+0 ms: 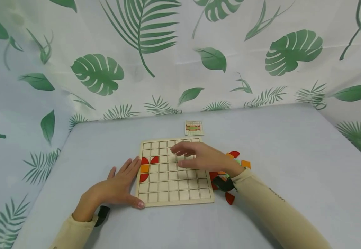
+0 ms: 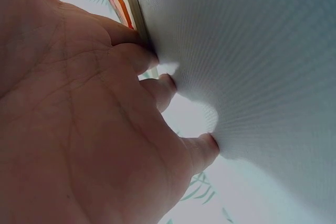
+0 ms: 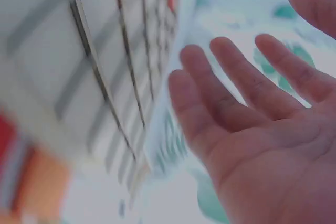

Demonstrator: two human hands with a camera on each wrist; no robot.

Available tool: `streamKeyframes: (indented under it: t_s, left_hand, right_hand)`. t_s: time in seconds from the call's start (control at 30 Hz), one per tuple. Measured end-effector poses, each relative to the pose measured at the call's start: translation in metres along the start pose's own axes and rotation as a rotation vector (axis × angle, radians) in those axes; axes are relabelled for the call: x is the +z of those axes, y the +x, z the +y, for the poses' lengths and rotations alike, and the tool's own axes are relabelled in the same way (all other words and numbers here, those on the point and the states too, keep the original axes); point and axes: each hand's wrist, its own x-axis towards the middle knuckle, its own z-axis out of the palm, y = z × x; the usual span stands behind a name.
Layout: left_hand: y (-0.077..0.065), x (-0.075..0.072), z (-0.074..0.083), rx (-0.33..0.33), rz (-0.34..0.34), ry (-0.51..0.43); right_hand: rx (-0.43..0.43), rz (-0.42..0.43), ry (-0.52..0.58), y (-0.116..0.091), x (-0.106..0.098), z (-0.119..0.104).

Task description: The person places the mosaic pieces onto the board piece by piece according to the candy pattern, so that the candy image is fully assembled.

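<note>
A square wooden grid board (image 1: 164,186) lies flat on the table. Along its left columns sit an orange square tile (image 1: 144,168) and several red quarter-circle tiles (image 1: 154,159). My left hand (image 1: 119,186) rests against the board's left edge, fingers spread and thumb at the near left corner. In the left wrist view, fingertips (image 2: 202,150) touch the tabletop beside the board. Over the board's right half hovers my right hand (image 1: 203,155), its fingers loosely extended. The right wrist view shows the palm (image 3: 278,166) bare, with nothing held.
Right of the board lies a loose pile of tiles, partly hidden by the right wrist, with an orange square (image 1: 245,164) and a red quarter-circle (image 1: 229,198) among them. Behind the board is a small pattern card (image 1: 194,128). A leaf-print curtain (image 1: 168,69) hangs behind the table.
</note>
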Motion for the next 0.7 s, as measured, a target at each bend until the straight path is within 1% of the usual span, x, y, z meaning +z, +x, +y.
streamKeyframes:
  t_s: [0.07, 0.13, 0.23, 0.37, 0.47, 0.53, 0.7]
  left_hand:
    - [0.001, 0.0, 0.0, -0.003, -0.002, 0.007]
    - [0.001, -0.001, 0.001, -0.008, -0.005, 0.01]
    - [0.001, -0.001, 0.003, -0.01, -0.005, 0.011]
    - [0.0, -0.002, 0.003, -0.005, 0.0, 0.014]
    - [0.0, -0.002, 0.003, -0.014, -0.004, 0.017]
    - [0.0, -0.001, 0.002, -0.017, -0.005, 0.016]
    - [0.0, 0.0, 0.002, -0.007, -0.001, 0.01]
  right_hand:
    - [0.007, 0.037, -0.026, -0.009, -0.015, 0.002]
    - [0.042, 0.057, -0.069, -0.017, -0.029, 0.005]
    - [0.125, 0.065, -0.152, -0.026, -0.048, 0.015]
    - [0.262, 0.026, -0.21, -0.034, -0.065, 0.029]
    - [0.333, -0.009, -0.241, -0.038, -0.073, 0.037]
    - [0.358, -0.023, -0.261, -0.039, -0.076, 0.041]
    - [0.37, -0.05, -0.29, -0.042, -0.077, 0.046]
